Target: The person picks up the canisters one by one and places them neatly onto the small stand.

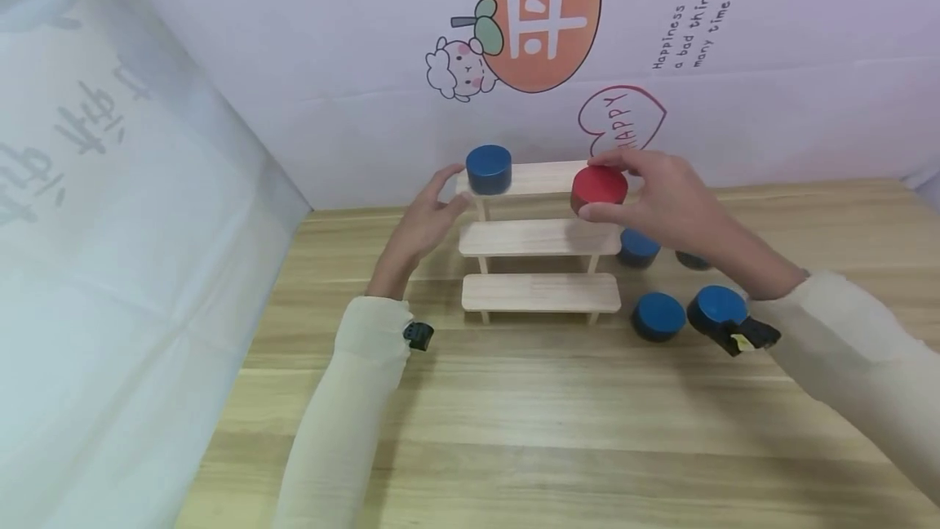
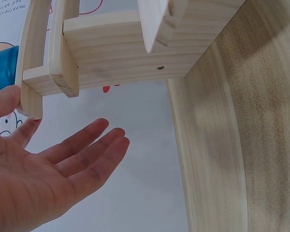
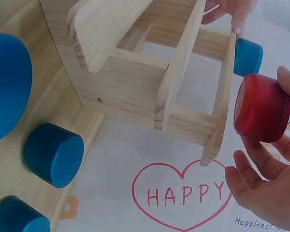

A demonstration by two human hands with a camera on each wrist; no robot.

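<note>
A three-tier wooden display stand (image 1: 539, 292) stands on the table. My left hand (image 1: 426, 223) pinches the left end of its top tier between thumb and index finger; in the left wrist view the other fingers (image 2: 94, 164) stretch out loosely. Close to that thumb, a blue round tin (image 1: 489, 170) sits on the top tier's left end. My right hand (image 1: 671, 194) grips a red round tin (image 1: 599, 190) by its sides, at the right end of the top tier. In the right wrist view this red tin (image 3: 262, 108) appears apart from the tier board.
Right of the stand are several tins on the table: a blue tin (image 1: 658, 317), another blue tin (image 1: 716, 308), one behind (image 1: 639, 247), and a dark-sided one (image 1: 693, 260) partly hidden by my right arm. A white printed sheet (image 1: 352, 104) hangs behind, another at left.
</note>
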